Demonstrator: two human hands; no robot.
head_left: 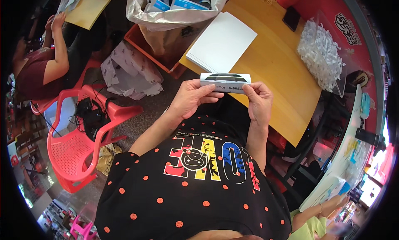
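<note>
Between both hands, in front of my chest, is a folded printed card [226, 79], white and grey with a dark umbrella picture on it. My left hand [192, 99] pinches its left end, thumb on the front face. On the right end, my right hand [259, 102] grips it the same way, with the thumb near the lower corner. The card looks curved along its top; whether it is a closed sleeve, I cannot tell. Just beyond it, a stack of white sheets [224, 42] lies on the near-left part of the yellow table [286, 94].
A clear bin of white strips [318, 49] stands at the table's right, near a dark phone [291, 18]. Left of the table, a large bag [166, 20] of blue-and-white packages sits in a red crate [137, 40]. A red chair [70, 157] holds black cables. Two other people work nearby.
</note>
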